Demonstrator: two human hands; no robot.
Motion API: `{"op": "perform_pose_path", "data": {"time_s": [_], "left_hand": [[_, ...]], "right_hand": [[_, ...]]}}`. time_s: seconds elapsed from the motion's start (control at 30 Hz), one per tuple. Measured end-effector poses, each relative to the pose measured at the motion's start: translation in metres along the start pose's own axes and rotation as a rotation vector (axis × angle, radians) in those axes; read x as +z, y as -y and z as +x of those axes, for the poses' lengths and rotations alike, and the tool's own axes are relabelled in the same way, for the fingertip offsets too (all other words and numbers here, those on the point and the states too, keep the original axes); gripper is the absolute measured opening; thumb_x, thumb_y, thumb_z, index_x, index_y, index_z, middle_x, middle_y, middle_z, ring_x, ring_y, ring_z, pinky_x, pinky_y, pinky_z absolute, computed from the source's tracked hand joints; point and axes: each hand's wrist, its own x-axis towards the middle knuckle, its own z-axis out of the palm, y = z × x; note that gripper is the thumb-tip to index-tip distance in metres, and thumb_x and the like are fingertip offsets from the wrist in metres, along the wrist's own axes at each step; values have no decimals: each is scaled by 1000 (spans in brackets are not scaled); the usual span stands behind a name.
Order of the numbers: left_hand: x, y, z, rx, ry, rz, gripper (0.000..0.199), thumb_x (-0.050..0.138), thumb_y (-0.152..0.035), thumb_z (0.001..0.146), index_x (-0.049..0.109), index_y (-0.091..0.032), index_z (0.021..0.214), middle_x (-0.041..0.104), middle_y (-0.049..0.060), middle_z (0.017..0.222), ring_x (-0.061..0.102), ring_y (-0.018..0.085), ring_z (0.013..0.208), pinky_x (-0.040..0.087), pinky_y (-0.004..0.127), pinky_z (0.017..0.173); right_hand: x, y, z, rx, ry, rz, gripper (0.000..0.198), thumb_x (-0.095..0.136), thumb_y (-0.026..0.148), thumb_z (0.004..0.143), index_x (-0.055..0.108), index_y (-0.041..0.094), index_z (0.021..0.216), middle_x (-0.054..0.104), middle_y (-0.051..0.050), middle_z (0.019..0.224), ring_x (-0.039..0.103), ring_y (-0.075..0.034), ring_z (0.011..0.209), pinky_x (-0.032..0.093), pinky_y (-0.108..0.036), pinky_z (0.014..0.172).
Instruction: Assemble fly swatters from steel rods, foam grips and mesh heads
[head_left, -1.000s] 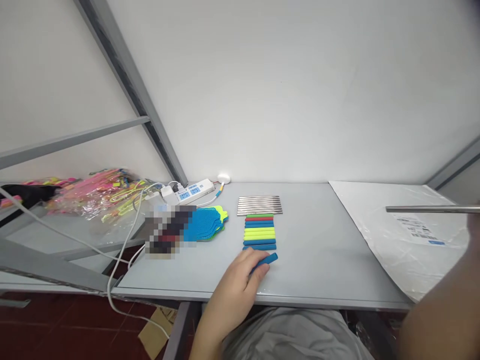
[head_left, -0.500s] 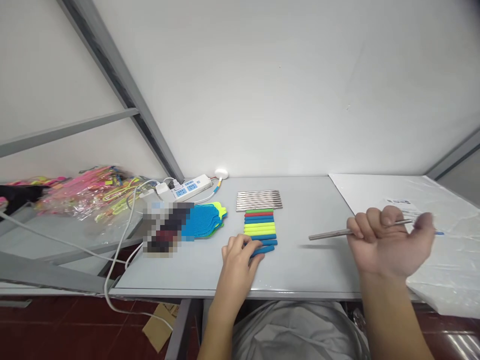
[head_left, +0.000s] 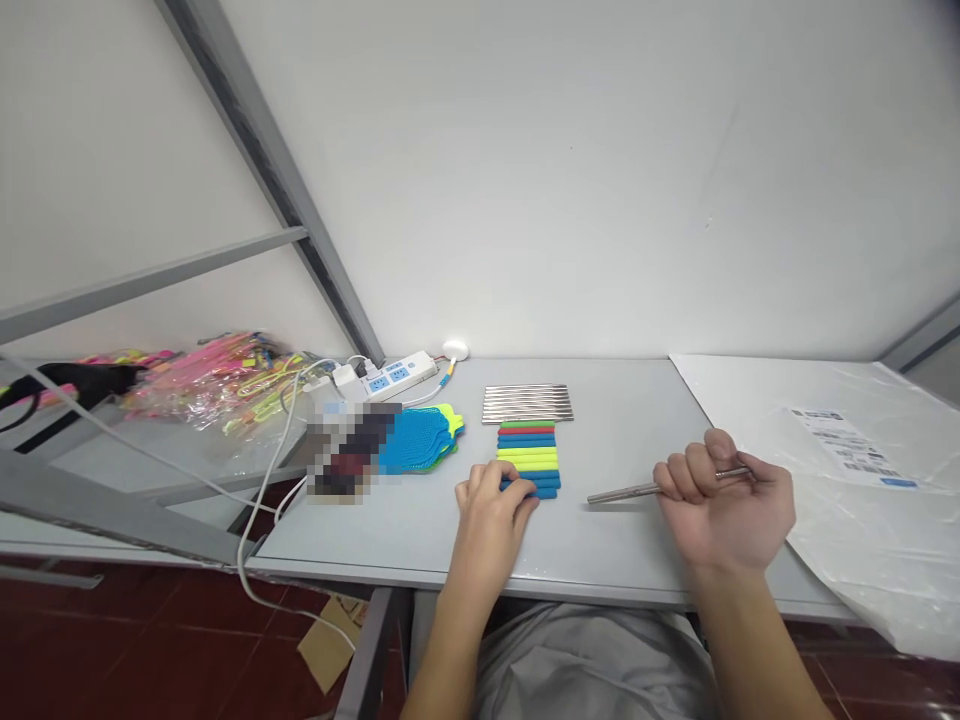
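Note:
My left hand (head_left: pixel 491 515) rests on the table with its fingers closed around the near end of a row of coloured sticks. Its thumb and index finger pinch the nearest blue stick (head_left: pixel 547 493), which lies beside the other blue ones. Farther up the row come yellow sticks (head_left: pixel 528 459), a red stick (head_left: pixel 526 430) and a green one. Behind them several shiny metal rods (head_left: pixel 527 404) lie side by side. Raised over the table on the right, my right hand (head_left: pixel 724 505) is palm up, fingers curled around a metal rod (head_left: pixel 622 494) pointing left.
Blue and yellow-green mesh flyswatter heads (head_left: pixel 420 438) lie to the left, partly pixelated. Behind them are a power strip (head_left: pixel 397 375) and white cables. Bagged colourful items (head_left: pixel 217 380) sit at far left. White plastic sheeting (head_left: pixel 847 500) covers the table's right side.
The nearest blue stick has gone from slightly slanted to lying against the row, my left hand still on it. My right hand has moved left with the metal rod, closer to the row.

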Motion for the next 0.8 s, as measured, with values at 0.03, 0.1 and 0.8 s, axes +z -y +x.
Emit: {"op": "perform_pose_path", "data": {"time_s": [0.03,0.1,0.8], "left_hand": [[0,-1,0,0,2,2,11,65,-18,89,70,-26,94,57,4,104,50,22,101,34,36,81],[0,-3,0,1,10,1,12,64,-17,89,69,-25,96,57,4,103,50,22,100,34,36,82],[-2,-24,-15,-308,37,-924,31,45,-44,98,62,-19,101,43,-5,63,40,12,58,31,23,55]], "right_hand": [[-1,-1,-1,0,10,-5,18,48,38,79,44,24,68,19,8,49,13,-11,43,19,-28,43],[-1,-3,-2,5,31,-6,19,49,39,80,44,24,69,18,9,50,13,-11,43,19,-28,43],[16,-29,-7,-56,159,-443,31,45,42,96,62,24,77,55,-2,79,59,-19,79,49,-36,76]]}}
